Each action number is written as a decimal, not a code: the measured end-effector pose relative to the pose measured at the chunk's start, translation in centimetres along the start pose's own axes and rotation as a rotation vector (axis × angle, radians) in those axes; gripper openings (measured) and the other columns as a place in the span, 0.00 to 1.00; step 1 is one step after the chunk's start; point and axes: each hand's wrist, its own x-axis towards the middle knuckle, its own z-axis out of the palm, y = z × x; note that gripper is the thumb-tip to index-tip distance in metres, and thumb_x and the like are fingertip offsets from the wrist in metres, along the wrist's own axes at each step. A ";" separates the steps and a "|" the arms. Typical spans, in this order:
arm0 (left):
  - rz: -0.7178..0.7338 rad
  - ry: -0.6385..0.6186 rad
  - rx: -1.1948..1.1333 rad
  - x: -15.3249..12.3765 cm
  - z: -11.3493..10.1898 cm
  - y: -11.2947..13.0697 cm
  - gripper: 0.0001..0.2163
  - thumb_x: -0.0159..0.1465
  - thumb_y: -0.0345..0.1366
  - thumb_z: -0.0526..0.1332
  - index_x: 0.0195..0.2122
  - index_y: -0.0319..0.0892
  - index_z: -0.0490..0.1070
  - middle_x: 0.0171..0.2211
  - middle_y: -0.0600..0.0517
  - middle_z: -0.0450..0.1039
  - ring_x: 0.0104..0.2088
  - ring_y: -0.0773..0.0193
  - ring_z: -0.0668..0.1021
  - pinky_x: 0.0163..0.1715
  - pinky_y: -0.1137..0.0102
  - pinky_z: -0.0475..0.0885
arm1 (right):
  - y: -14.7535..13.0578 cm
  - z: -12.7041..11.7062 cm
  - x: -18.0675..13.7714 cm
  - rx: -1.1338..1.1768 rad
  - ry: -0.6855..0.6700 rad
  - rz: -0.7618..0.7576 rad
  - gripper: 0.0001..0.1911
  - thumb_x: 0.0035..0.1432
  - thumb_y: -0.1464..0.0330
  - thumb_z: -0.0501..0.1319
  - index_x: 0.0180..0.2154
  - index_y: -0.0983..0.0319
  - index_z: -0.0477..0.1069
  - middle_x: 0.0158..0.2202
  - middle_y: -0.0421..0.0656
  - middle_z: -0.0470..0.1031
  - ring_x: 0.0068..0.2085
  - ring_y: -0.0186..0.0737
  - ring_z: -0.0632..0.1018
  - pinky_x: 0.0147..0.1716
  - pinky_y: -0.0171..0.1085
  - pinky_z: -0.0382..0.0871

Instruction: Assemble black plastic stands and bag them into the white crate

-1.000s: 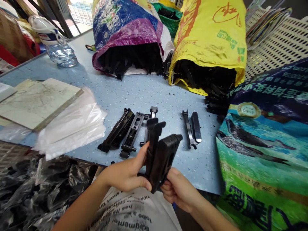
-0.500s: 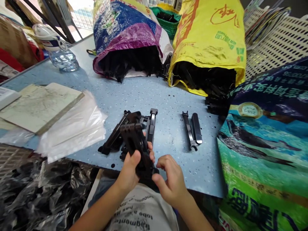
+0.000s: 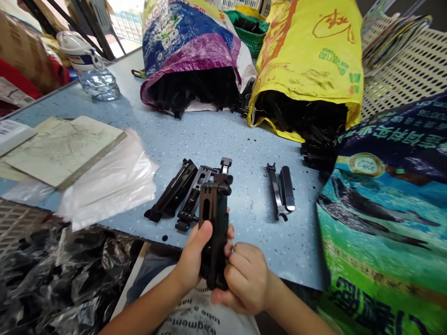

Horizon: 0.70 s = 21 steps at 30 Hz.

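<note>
Writing first: cloth (image 3: pixel 204 309) over my lap reads "tobe a" and "fragmente", rest cut off. Yellow sack (image 3: pixel 314 51): red and green print, too small to read. Blue-green sack (image 3: pixel 380 232) on my right: big Chinese characters, partly folded.

Black plastic assembly (image 3: pixel 220 211) is over the table's (image 3: pixel 247 139) near edge. Long axis near upright in view, slotted top end pointing away from me. Left hand (image 3: pixel 192 256) wraps it, thumb on the slotted face. Right hand (image 3: pixel 246 279) curled against its lower end; can't tell if it's pinching anything.
</note>
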 end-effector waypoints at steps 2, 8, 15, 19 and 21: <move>0.030 -0.045 0.010 -0.1 -0.2 -0.1 0.22 0.52 0.49 0.56 0.44 0.40 0.63 0.27 0.52 0.64 0.23 0.70 0.66 0.26 0.72 0.63 | -0.4 0.6 -0.6 0.025 0.060 0.063 0.25 0.58 0.60 0.42 0.13 0.60 0.58 0.12 0.41 0.55 0.19 0.36 0.57 0.18 0.35 0.54; 0.197 -0.070 0.105 0.0 -0.2 -0.3 0.20 0.53 0.49 0.55 0.44 0.43 0.62 0.30 0.52 0.63 0.24 0.69 0.66 0.25 0.72 0.64 | -0.6 1.4 -1.7 0.102 0.160 0.233 0.16 0.56 0.65 0.44 0.19 0.60 0.56 0.15 0.41 0.57 0.20 0.37 0.58 0.18 0.36 0.49; 0.242 -0.082 0.503 1.2 0.1 -0.4 0.27 0.53 0.52 0.52 0.51 0.44 0.55 0.52 0.46 0.57 0.50 0.55 0.62 0.46 0.65 0.62 | -0.8 1.7 -2.5 0.435 0.310 0.761 0.13 0.53 0.59 0.52 0.36 0.60 0.58 0.34 0.44 0.63 0.35 0.40 0.66 0.32 0.39 0.61; 0.348 -0.120 0.739 1.3 0.6 0.0 0.31 0.56 0.44 0.54 0.57 0.51 0.37 0.59 0.51 0.40 0.58 0.59 0.47 0.56 0.62 0.44 | -0.1 1.6 -3.7 0.386 0.423 1.115 0.09 0.55 0.62 0.50 0.36 0.60 0.61 0.32 0.41 0.66 0.34 0.38 0.69 0.31 0.35 0.63; 0.436 -0.057 0.822 1.3 0.8 0.5 0.29 0.57 0.38 0.55 0.57 0.52 0.39 0.59 0.52 0.39 0.59 0.61 0.46 0.56 0.62 0.42 | 1.0 1.5 -4.2 0.269 0.425 1.248 0.10 0.55 0.61 0.50 0.33 0.61 0.61 0.28 0.40 0.66 0.30 0.38 0.69 0.28 0.35 0.62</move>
